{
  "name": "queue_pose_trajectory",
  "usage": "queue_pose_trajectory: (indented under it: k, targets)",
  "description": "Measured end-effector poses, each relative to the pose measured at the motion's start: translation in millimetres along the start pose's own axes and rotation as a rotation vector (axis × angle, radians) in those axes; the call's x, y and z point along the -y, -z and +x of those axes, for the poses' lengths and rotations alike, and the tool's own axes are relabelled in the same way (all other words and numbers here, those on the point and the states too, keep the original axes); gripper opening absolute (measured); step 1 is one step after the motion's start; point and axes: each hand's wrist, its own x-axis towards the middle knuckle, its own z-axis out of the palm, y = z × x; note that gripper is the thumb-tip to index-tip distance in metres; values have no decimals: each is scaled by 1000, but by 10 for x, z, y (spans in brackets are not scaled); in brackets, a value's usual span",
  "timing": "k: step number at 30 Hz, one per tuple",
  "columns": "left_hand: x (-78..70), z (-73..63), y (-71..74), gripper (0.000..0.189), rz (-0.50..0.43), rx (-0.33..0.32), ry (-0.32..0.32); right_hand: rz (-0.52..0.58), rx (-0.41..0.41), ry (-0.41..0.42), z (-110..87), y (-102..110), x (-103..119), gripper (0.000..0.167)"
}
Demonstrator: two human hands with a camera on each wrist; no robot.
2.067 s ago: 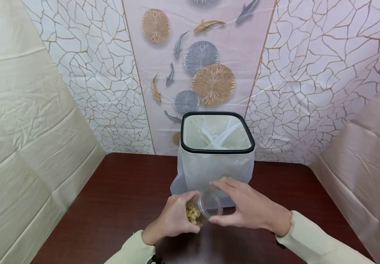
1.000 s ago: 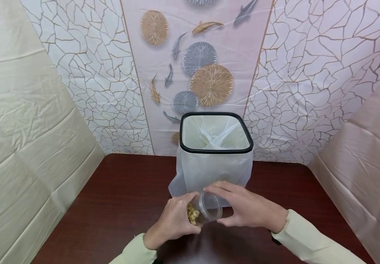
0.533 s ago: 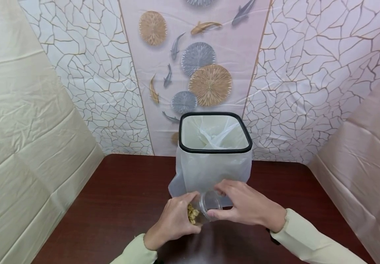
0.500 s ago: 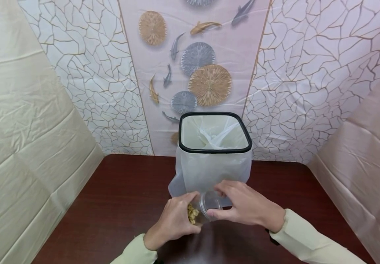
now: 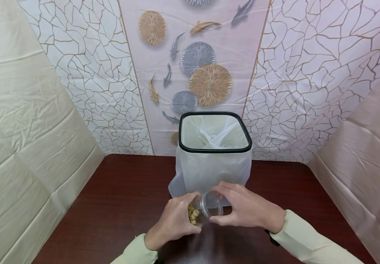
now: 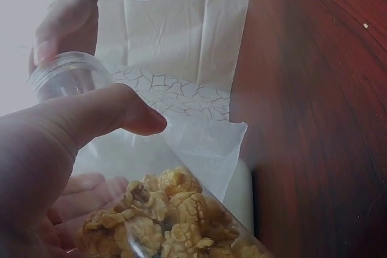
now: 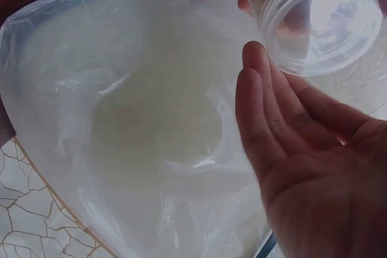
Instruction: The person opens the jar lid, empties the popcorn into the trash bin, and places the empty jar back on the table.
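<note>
A clear plastic jar (image 5: 200, 216) of walnut kernels (image 6: 175, 209) lies tilted on its side between both hands, its lidded end pointing right. My left hand (image 5: 173, 219) grips the jar's body, thumb over one side and fingers around the other in the left wrist view. At the jar's end is a transparent ridged lid (image 7: 329, 22). My right hand (image 5: 249, 207) holds this lid at its rim, thumb at the lower edge and fingertips at the upper edge in the head view. In the right wrist view its fingers lie fairly straight along the lid's edge.
Just behind the hands stands a white bin (image 5: 216, 168) with a black rim (image 5: 215, 150), lined with a thin white bag. It rests on a dark red-brown table (image 5: 127, 183). A patterned cloth backdrop (image 5: 94, 73) and pale side cloths (image 5: 21, 110) enclose the table.
My right hand's fingers have shifted around the lid, from curled at its top half a second ago to spread about its rim now. The left hand keeps its hold on the jar.
</note>
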Motion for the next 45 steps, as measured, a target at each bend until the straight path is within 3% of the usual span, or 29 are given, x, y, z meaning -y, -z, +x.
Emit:
queue_pose_trajectory:
  k: [8,11,14,21,25,35,45]
  targets:
    - [1,1,6,81,1,4,4,-77,-33,224,-35,55,-41,80]
    - [3,4,2,82,2,4,6,-116,-63,273,-48,61,-41,90]
    - [4,2,-2,81,-1,0,6,-105,-93,223,-47,61,-11,87]
    - [11,-11,7,80,-9,-3,5,-72,-107,-94,-12,39,69,62]
    - [16,-19,12,80,1,-2,10,-53,-80,-157,4,-9,72,54]
    - [-11,-12,5,80,13,-1,-6,-8,-81,-73,-9,-52,64,40]
    - [-25,-15,6,80,-29,9,-2,-7,-74,108,-36,-8,54,62]
